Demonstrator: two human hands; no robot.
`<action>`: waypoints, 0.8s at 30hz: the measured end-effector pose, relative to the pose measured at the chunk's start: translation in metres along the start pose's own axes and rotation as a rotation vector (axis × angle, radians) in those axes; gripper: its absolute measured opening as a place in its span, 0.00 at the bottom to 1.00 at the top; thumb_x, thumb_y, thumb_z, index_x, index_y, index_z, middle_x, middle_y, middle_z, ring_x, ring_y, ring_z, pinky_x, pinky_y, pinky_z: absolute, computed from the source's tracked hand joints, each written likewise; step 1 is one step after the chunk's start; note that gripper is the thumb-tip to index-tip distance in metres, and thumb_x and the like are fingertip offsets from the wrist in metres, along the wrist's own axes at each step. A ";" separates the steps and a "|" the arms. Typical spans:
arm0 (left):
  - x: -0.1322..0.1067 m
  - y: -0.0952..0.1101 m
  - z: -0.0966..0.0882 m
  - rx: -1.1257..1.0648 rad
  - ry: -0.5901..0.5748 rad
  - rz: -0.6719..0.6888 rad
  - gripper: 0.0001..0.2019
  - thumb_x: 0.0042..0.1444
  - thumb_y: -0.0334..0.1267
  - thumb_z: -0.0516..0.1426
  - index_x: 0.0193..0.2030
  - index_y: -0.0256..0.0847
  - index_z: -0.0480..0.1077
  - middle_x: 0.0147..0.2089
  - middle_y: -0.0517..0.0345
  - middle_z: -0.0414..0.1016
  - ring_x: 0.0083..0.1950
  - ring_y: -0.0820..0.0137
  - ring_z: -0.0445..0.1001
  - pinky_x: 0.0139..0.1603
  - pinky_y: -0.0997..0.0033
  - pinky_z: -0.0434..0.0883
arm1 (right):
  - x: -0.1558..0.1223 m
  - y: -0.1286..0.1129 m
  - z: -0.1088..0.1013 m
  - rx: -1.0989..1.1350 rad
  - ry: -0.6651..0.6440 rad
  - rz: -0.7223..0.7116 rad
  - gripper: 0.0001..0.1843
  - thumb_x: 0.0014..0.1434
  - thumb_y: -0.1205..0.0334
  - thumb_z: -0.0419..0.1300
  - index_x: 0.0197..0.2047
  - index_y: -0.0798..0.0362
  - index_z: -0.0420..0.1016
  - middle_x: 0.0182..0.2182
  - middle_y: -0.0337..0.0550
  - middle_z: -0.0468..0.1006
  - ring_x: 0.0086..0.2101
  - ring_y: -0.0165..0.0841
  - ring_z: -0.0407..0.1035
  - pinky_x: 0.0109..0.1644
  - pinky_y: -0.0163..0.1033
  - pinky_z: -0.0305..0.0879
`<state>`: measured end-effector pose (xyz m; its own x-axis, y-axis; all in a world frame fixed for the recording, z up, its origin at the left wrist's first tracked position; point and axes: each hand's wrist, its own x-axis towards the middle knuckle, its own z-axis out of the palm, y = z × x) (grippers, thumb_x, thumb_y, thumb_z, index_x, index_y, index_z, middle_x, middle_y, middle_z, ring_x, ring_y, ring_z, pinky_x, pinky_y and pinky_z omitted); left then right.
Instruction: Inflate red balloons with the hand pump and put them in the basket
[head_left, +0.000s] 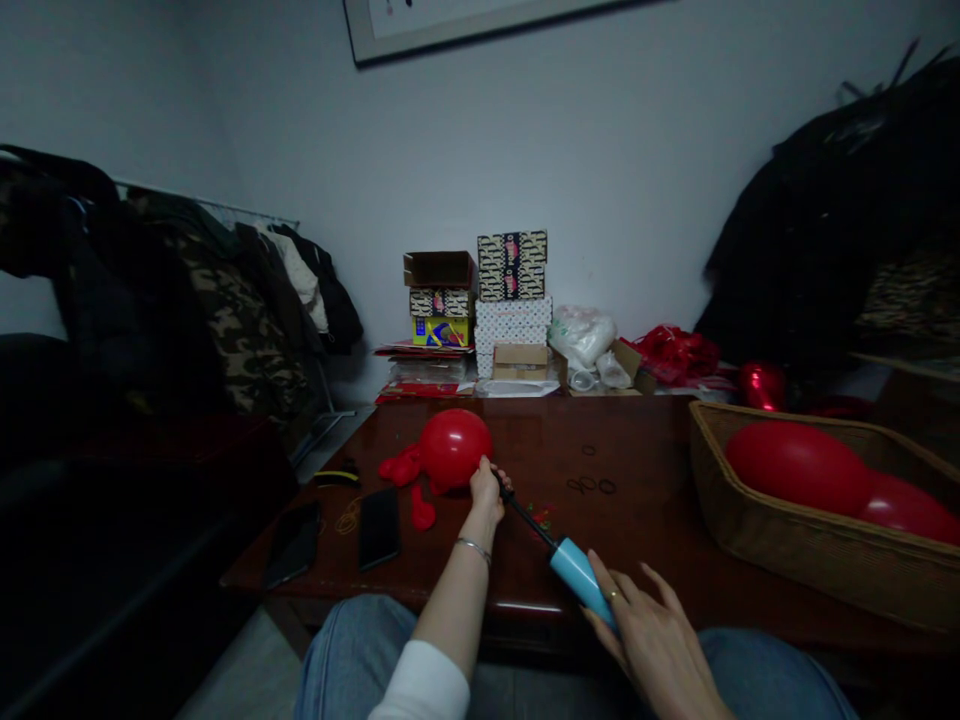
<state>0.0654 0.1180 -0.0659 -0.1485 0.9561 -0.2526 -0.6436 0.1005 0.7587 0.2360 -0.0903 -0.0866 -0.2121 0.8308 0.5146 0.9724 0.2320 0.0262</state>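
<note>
A partly inflated red balloon (454,447) rests over the dark wooden table (645,500). My left hand (486,487) is closed around the balloon's neck where it meets the black nozzle of a blue hand pump (577,570). The pump slants down to the right. My right hand (660,640) holds the pump's blue body, thumb and palm on it, the other fingers spread. Uninflated red balloons (409,480) lie just left of the inflated one.
Two phones (379,527) and rubber bands (346,517) lie at the table's left. A wicker basket (750,530) with inflated red balloons (799,465) stands at right. Stacked boxes (511,300) and bags line the far edge. Jackets hang left and right.
</note>
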 end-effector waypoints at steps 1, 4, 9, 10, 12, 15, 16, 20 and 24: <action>0.000 0.000 0.000 0.001 0.000 -0.002 0.16 0.56 0.50 0.51 0.26 0.41 0.55 0.16 0.66 0.57 0.14 0.78 0.57 0.17 0.78 0.55 | -0.004 0.002 -0.001 0.007 0.001 -0.005 0.27 0.61 0.56 0.49 0.62 0.52 0.52 0.36 0.42 0.76 0.32 0.32 0.71 0.58 0.49 0.48; 0.000 -0.001 0.002 -0.010 -0.014 -0.009 0.16 0.56 0.50 0.51 0.26 0.41 0.55 0.16 0.66 0.57 0.14 0.78 0.57 0.17 0.78 0.54 | -0.009 0.005 -0.002 0.006 0.006 -0.005 0.27 0.61 0.56 0.50 0.62 0.52 0.53 0.36 0.42 0.76 0.31 0.31 0.71 0.58 0.49 0.48; -0.004 -0.003 0.001 -0.019 0.000 -0.027 0.14 0.58 0.46 0.50 0.26 0.41 0.55 0.16 0.67 0.57 0.14 0.78 0.57 0.17 0.78 0.55 | 0.000 0.002 0.002 -0.040 -0.004 0.011 0.25 0.61 0.57 0.50 0.60 0.53 0.56 0.34 0.42 0.76 0.31 0.31 0.71 0.57 0.49 0.48; -0.005 -0.004 0.001 -0.017 0.002 -0.029 0.14 0.58 0.46 0.49 0.26 0.41 0.55 0.16 0.66 0.57 0.14 0.78 0.57 0.17 0.79 0.55 | 0.003 0.000 0.003 -0.046 -0.012 0.015 0.24 0.61 0.57 0.49 0.60 0.54 0.57 0.34 0.42 0.76 0.30 0.31 0.71 0.57 0.49 0.48; -0.007 -0.008 0.000 -0.016 -0.002 -0.024 0.13 0.58 0.45 0.49 0.27 0.41 0.55 0.16 0.66 0.57 0.14 0.78 0.57 0.17 0.79 0.54 | 0.013 -0.006 0.005 -0.054 -0.026 0.026 0.23 0.61 0.57 0.49 0.59 0.54 0.59 0.34 0.42 0.76 0.30 0.30 0.71 0.56 0.48 0.49; -0.011 -0.016 0.000 0.001 0.002 -0.018 0.13 0.58 0.45 0.49 0.27 0.41 0.55 0.16 0.66 0.58 0.14 0.78 0.57 0.17 0.79 0.55 | 0.030 -0.015 0.007 -0.064 -0.043 0.042 0.22 0.61 0.58 0.50 0.58 0.54 0.61 0.33 0.42 0.76 0.28 0.29 0.71 0.55 0.47 0.49; -0.012 -0.018 0.001 0.010 0.002 -0.020 0.13 0.58 0.45 0.49 0.27 0.41 0.56 0.16 0.66 0.58 0.14 0.78 0.57 0.17 0.78 0.55 | 0.037 -0.018 0.008 -0.066 -0.051 0.047 0.22 0.61 0.58 0.50 0.57 0.53 0.61 0.32 0.42 0.76 0.28 0.29 0.71 0.55 0.46 0.50; -0.014 -0.025 0.005 0.015 -0.025 -0.052 0.13 0.57 0.47 0.50 0.27 0.41 0.56 0.15 0.66 0.58 0.14 0.77 0.57 0.17 0.78 0.56 | 0.058 -0.026 0.010 -0.070 -0.074 0.073 0.22 0.60 0.57 0.50 0.57 0.54 0.63 0.32 0.42 0.76 0.27 0.29 0.70 0.54 0.46 0.50; -0.012 -0.024 0.005 0.015 -0.024 -0.044 0.15 0.55 0.49 0.52 0.27 0.41 0.56 0.16 0.66 0.58 0.15 0.78 0.58 0.18 0.78 0.57 | 0.065 -0.031 0.011 -0.059 -0.081 0.082 0.23 0.60 0.57 0.50 0.58 0.53 0.62 0.32 0.43 0.76 0.27 0.29 0.70 0.54 0.45 0.50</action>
<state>0.0866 0.1050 -0.0780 -0.1018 0.9569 -0.2718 -0.6374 0.1470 0.7564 0.1910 -0.0376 -0.0634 -0.1367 0.8846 0.4459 0.9903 0.1335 0.0387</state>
